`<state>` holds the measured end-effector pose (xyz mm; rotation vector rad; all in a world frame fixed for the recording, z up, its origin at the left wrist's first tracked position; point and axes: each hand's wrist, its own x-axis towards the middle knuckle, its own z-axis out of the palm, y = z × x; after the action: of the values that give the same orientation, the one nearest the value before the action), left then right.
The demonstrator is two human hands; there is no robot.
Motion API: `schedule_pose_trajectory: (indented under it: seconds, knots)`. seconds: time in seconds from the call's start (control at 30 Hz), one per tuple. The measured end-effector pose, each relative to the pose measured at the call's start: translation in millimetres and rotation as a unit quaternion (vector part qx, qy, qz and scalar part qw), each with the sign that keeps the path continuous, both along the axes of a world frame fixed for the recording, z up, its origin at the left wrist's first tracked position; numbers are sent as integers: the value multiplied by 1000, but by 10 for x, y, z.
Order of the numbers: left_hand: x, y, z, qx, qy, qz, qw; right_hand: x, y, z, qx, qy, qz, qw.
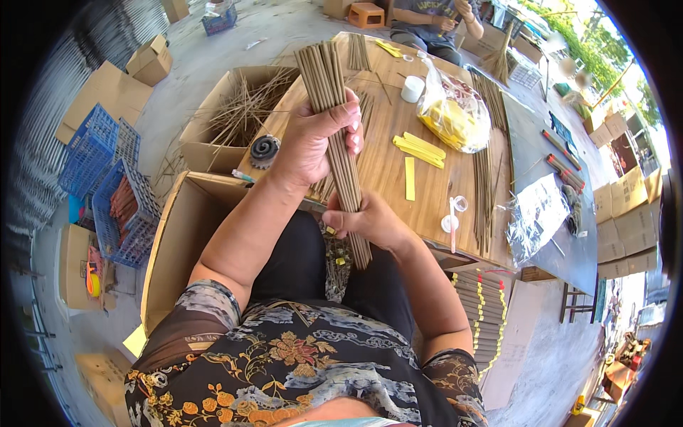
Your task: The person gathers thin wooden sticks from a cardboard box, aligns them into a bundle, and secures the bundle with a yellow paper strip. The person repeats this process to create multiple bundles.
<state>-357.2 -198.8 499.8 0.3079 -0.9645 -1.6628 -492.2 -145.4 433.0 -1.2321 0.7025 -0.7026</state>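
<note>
A thick bundle of brown incense sticks [344, 174] is held upright, slightly tilted, over my lap at the table's near edge. My left hand [316, 139] is closed around its upper part, with the thumb across the front. Lower down, my right hand [366, 222] grips the same bundle, its thumb toward the left and its other fingers partly hidden behind. Beyond the bundle, on the wooden table [398, 242], lie yellow paper strips [420, 149], a single yellow strip [410, 178] and more loose sticks [358, 53].
A clear bag of yellow strips [455, 117], a white jar [412, 89] and rows of sticks [485, 192] occupy the table's right. Left of it stand a carton of loose sticks [238, 107] and blue crates [128, 213]. Another person [430, 25] sits across the table.
</note>
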Motion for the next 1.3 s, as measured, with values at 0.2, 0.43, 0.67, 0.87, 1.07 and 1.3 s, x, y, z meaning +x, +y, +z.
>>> schedule_pose_trajectory:
  seconds: [0.2, 0.43, 0.67, 0.87, 1.07, 1.3]
  knots:
    - [-333, -103, 117, -171, -124, 80, 974, -183, -515, -301, -193, 98, -216, 952]
    - [-450, -327, -271, -127, -186, 24, 974, -212, -697, -647, -198, 97, -254, 942]
    - [-535, -187, -56, -222, -116, 220, 943, -219, -695, -608, -225, 91, -303, 922]
    - [-356, 8, 209, -435, -342, 473, 686, -217, -663, -598, -246, 113, -340, 901]
    - [-498, 15, 239, -494, -431, 479, 584, -174, -709, -713, -256, 126, -349, 893]
    - [-416, 116, 323, -422, -459, 447, 642, -151, -659, -656, -240, 125, -352, 896]
